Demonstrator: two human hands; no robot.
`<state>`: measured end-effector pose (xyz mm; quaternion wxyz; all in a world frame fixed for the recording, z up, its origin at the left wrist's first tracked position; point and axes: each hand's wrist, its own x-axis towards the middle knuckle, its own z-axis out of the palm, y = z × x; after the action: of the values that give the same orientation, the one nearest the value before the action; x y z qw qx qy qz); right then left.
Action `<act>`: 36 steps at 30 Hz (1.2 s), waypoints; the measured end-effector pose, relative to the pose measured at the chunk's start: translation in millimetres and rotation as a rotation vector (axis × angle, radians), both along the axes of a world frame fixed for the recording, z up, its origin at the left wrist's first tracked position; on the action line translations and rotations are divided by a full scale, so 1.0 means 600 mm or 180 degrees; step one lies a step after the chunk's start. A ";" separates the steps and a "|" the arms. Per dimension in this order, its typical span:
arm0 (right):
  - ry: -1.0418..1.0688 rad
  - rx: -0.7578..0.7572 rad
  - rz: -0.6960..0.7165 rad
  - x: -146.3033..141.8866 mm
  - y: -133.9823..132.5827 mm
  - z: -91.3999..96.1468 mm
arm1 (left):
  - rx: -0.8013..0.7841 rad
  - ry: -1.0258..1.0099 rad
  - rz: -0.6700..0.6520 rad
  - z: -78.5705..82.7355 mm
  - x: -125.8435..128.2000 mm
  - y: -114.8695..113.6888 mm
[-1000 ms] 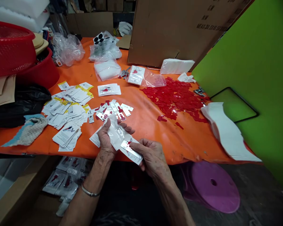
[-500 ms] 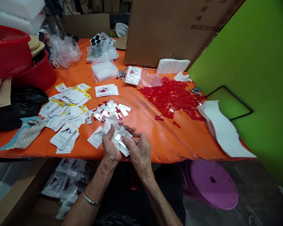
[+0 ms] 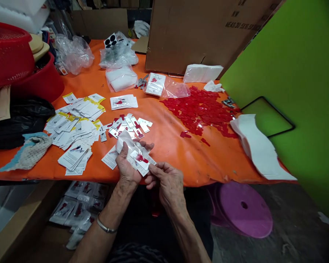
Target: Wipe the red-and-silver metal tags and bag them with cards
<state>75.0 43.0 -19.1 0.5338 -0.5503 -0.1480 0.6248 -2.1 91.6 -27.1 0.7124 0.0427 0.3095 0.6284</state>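
My left hand holds a clear plastic bag from below, with the thumb over its near edge. At the bag's open end lie a printed card and a small white-and-silver plate with a red key-shaped piece on it. Thumb and fingertips of my right hand pinch the lower right corner of that plate. Just beyond my hands lies a loose pile of similar plates with red pieces. Another printed card rests on the table left of the bag.
Card stacks cover the left of the orange table. A heap of red pieces spreads at right, beside white sheets. A large carton stands behind. Below left, a box holds filled bags; a purple stool stands right.
My right hand has drawn back right and down from over the bag, its fingers now at the plate's corner. The red piece on the plate has come into sight.
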 end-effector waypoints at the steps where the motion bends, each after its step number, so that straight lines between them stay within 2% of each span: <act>1: 0.0031 0.0024 -0.0078 -0.004 0.003 -0.003 | -0.0015 -0.0038 -0.0130 0.000 0.001 -0.003; 4: 0.0065 0.0154 -0.0240 -0.015 0.018 -0.008 | -0.0002 -0.0090 -0.0637 0.003 0.002 -0.013; 6: 0.0052 0.0239 -0.0248 -0.019 0.024 -0.010 | 0.0117 -0.0021 -0.0782 0.006 0.000 -0.016; 12: -0.0289 0.0288 -0.0014 -0.013 0.019 -0.012 | 0.0258 0.0194 -0.0547 0.007 0.006 -0.015; 18: -0.0508 0.0483 -0.0479 -0.017 0.033 -0.013 | 0.0452 0.0156 -0.0443 0.001 0.023 -0.023; 23: -0.0390 0.0423 0.0152 -0.012 0.037 0.003 | 0.0399 0.0291 -0.0599 -0.004 0.013 -0.021; 27: -0.0363 0.0302 -0.0084 -0.012 0.045 -0.003 | 0.0416 0.0280 -0.0581 -0.006 0.017 -0.022; 30: -0.0618 0.0418 -0.0257 -0.021 0.053 -0.012 | 0.0341 0.0270 -0.0549 -0.008 0.020 -0.020; 34: -0.0543 0.0671 0.0093 -0.029 0.056 -0.013 | 0.0404 0.0242 -0.0442 -0.015 0.015 -0.014; 36: -0.0656 0.0671 0.0084 -0.025 0.058 -0.009 | 0.0327 0.0233 -0.0444 -0.018 0.013 -0.013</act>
<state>60.1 77.8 -24.8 0.5624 -0.5503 -0.2740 0.5529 6.0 84.0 -38.0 0.7395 0.1236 0.2990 0.5904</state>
